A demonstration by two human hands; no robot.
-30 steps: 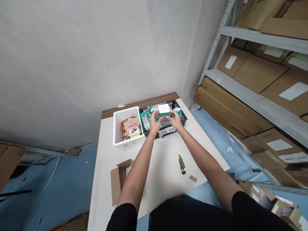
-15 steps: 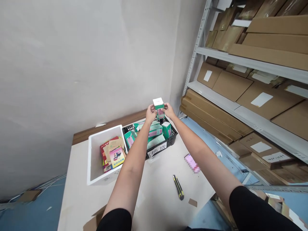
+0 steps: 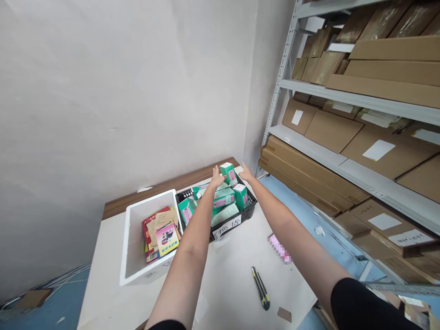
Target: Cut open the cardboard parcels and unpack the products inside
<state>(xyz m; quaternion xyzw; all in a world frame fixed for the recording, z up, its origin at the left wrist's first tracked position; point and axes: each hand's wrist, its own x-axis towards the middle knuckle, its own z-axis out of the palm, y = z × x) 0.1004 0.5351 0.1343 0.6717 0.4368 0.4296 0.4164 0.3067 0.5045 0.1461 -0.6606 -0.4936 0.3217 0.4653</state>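
Observation:
A green and white box (image 3: 228, 174) with a pink picture stands upright, slightly tilted, at the back right of the black plastic basket (image 3: 250, 211). On its left side is my left hand (image 3: 217, 178), fingers stretched out, at or very near the box. My right hand (image 3: 246, 173) is open to the right of the box, apart from it. Neither hand holds anything. Several similar boxes fill the basket, among them an upright green box (image 3: 241, 196) and a lying one (image 3: 224, 198). A handwritten label (image 3: 227, 228) is on the basket's front.
Left of the basket stands a white foam box (image 3: 132, 243) with booklets (image 3: 167, 237) inside. A utility knife (image 3: 260, 288), a brown cardboard scrap (image 3: 284, 314) and a pixelated pink phone-like item (image 3: 280, 247) lie on the table (image 3: 230, 275). Shelving (image 3: 309, 142) with cartons rises at right.
The green box has come down from above the basket to its back right corner. Both hands have let go of it and spread apart. The camera view has shifted slightly.

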